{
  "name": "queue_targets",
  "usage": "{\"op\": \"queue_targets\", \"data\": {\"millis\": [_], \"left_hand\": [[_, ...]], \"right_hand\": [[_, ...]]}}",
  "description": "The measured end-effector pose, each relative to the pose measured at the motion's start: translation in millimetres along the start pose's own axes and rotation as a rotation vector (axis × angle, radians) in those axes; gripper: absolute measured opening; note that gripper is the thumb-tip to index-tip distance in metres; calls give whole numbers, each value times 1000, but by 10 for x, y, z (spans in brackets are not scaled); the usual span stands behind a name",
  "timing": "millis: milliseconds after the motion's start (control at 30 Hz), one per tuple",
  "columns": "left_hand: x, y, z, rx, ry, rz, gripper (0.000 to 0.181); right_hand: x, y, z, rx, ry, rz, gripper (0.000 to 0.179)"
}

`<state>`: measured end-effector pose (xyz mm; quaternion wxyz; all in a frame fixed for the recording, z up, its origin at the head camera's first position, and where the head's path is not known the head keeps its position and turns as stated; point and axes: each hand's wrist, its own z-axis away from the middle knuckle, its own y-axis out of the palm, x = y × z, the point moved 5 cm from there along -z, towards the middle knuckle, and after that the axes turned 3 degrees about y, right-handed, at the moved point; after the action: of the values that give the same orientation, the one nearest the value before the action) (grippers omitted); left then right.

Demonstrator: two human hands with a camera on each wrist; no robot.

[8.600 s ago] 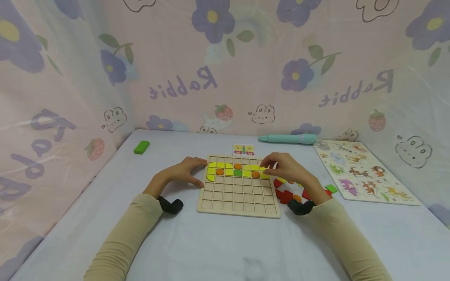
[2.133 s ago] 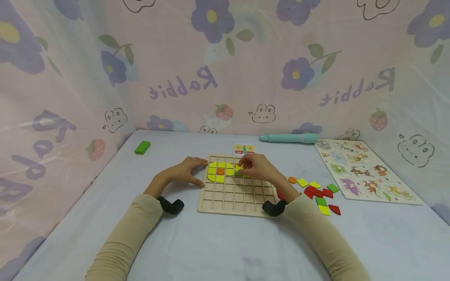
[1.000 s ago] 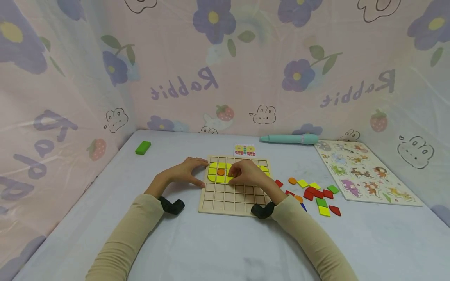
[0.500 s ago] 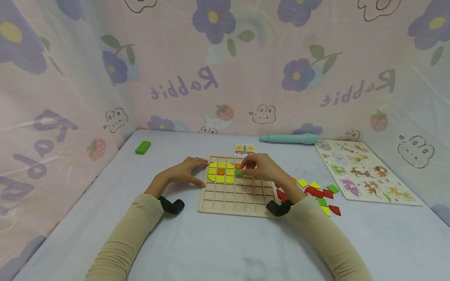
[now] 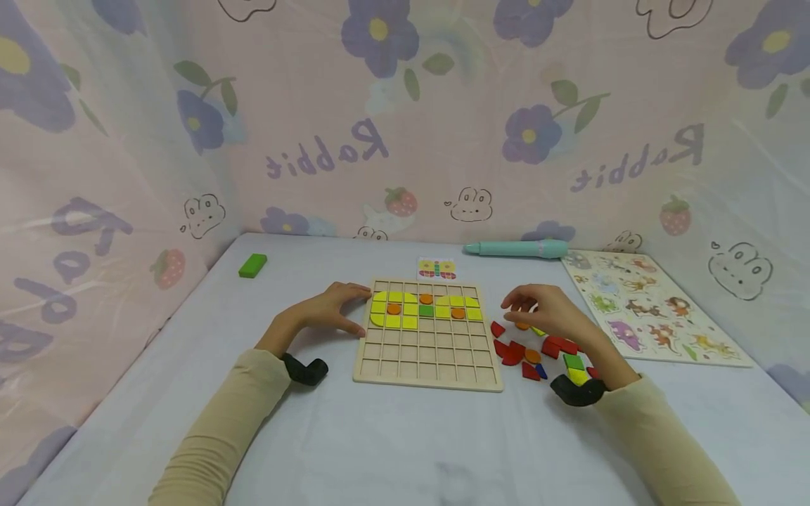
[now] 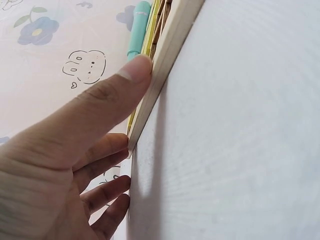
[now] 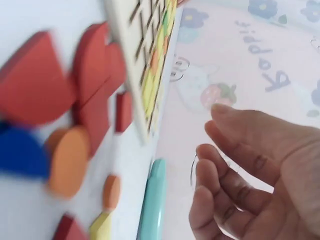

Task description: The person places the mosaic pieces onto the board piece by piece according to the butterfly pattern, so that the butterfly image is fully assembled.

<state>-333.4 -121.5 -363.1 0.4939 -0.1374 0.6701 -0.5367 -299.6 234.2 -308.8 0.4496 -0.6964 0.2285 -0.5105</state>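
Observation:
A square wooden grid board (image 5: 427, 355) lies flat mid-table, with yellow tiles (image 5: 380, 309), a green square tile (image 5: 427, 310) and orange round tiles (image 5: 426, 299) set in its upper cells. My left hand (image 5: 325, 308) touches the board's left edge, thumb and fingers spread; the left wrist view shows the thumb (image 6: 135, 75) against the rim. Over the loose tiles on the right hovers my right hand (image 5: 547, 309), fingers loosely bent and nothing visible between them. Under it lie red tiles (image 5: 514, 353), an orange disc (image 5: 533, 356), and a green tile (image 5: 574, 362) beside a yellow one.
Behind the board lies a small card (image 5: 436, 269) with a butterfly pattern. A teal pen (image 5: 515, 249) rests near the back cloth. To the right is an animal puzzle board (image 5: 658, 306); a green block (image 5: 253, 266) sits far left.
Yellow squares have been added to the left group's lower row since the oldest frame. My right hand has just moved right, off the board to above the loose tiles. The left hand stays put.

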Motion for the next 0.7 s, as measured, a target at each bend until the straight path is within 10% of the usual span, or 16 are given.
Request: {"op": "queue_targets", "data": {"millis": [700], "left_hand": [[-26, -11, 14, -1, 12, 11, 82]], "right_hand": [[-602, -311, 429, 34, 39, 90, 24]]}}
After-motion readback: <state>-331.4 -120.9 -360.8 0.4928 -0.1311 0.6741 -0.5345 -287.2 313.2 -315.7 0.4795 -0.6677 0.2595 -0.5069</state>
